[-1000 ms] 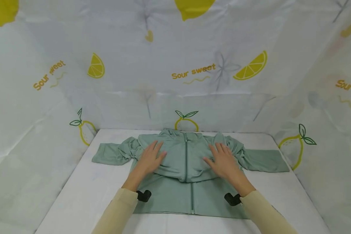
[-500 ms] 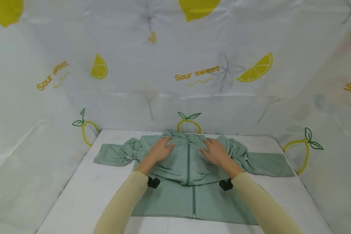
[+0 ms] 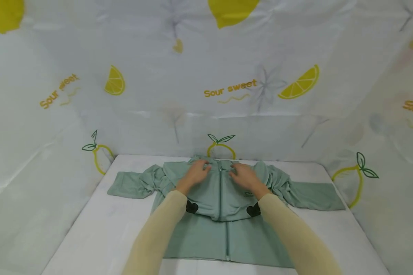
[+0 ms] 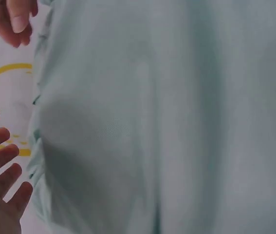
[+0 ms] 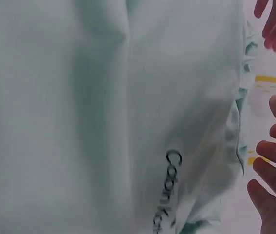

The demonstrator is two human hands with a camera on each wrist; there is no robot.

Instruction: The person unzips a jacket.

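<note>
A pale green zip-up jacket lies front up, its upper part bunched in a fold over its lower half. In the head view my left hand is over the chest just left of the zipper, near the collar. My right hand mirrors it on the other side. Both hands have loosely bent, spread fingers and hold nothing. The left wrist view shows my left hand by the collar edge. Dark lettering on the chest shows in the right wrist view, beside my right hand.
The sleeves stretch out to both sides, the left sleeve and the right sleeve. Under the jacket is a white table. White lemon-print sheeting walls the back and both sides.
Both hands have moved forward over the chest toward the collar and inward toward the zipper. Their fingers are more bent than before. The jacket keeps its shape, and the view has shifted slightly.
</note>
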